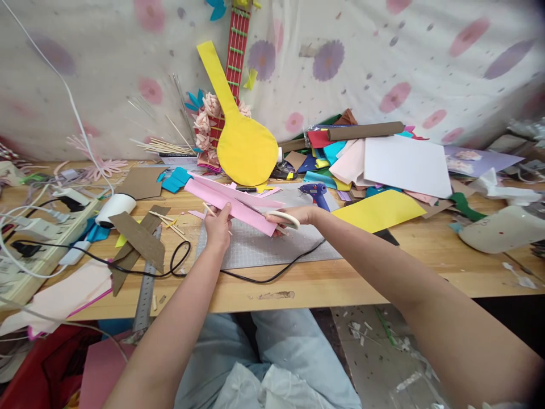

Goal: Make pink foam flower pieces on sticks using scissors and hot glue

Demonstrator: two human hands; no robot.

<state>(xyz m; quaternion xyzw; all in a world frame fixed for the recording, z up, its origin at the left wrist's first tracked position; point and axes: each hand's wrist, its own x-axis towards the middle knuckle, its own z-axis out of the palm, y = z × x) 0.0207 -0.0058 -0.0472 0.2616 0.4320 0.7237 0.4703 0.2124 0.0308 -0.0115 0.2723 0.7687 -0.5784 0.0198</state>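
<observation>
A pink paper (250, 215) is held above the gray cutting mat (255, 254), its long axis running from 10 o'clock down to 4 o'clock. The left hand (218, 225) grips its near edge around mid-length, thumb on top, with a thin wooden stick (210, 211) caught among the same closed fingers. The right hand (293, 216) is at the 4 o'clock end, clasping the cream handles of the scissors (293, 220); it is the nearer hand to that end. From the left fingers, the scissors lie at 3 o'clock. The blades are hidden by paper and hand, so their exact angle cannot be told, though a gap between two pink layers opens toward 10 o'clock from the handles.

Near the paper's 10 o'clock end is a blue piece (176, 180); whether they touch is unclear. The blue glue gun (315, 193) sits between 1 and 2 o'clock from the right hand, and the yellow cutout (248, 150) stands at 12 o'clock beyond the paper.
</observation>
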